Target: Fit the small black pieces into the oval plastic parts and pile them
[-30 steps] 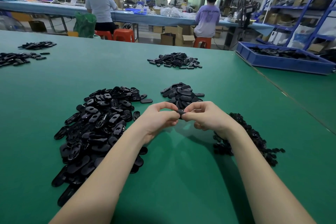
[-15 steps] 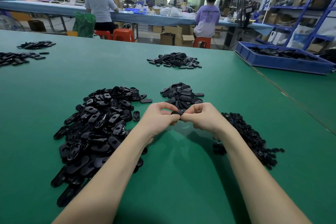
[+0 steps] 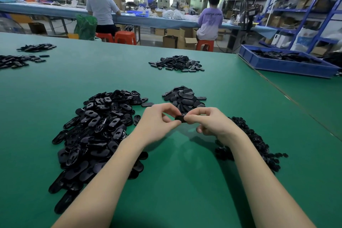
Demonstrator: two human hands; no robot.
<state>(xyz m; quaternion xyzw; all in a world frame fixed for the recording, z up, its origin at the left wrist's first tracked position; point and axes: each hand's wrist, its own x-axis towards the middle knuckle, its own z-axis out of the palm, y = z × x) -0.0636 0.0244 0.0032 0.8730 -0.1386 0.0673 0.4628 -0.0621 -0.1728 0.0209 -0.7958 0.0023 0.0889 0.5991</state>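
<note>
The left hand and right hand both pinched one oval part above the tabletop centre (insert hidden). Even thumb pressure would likely seat it squarely.

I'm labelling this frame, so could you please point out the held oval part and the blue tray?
oval part (image 3: 181, 118), head view, its middle between the fingertips.
blue tray (image 3: 288, 66), head view, its near wall.

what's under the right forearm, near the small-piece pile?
The right forearm crosses the near-left edge of the pile of small black pieces; pieces show on both sides of it. Whatever lies directly beneath is hidden. Elsewhere under it, only green table shows.
</note>
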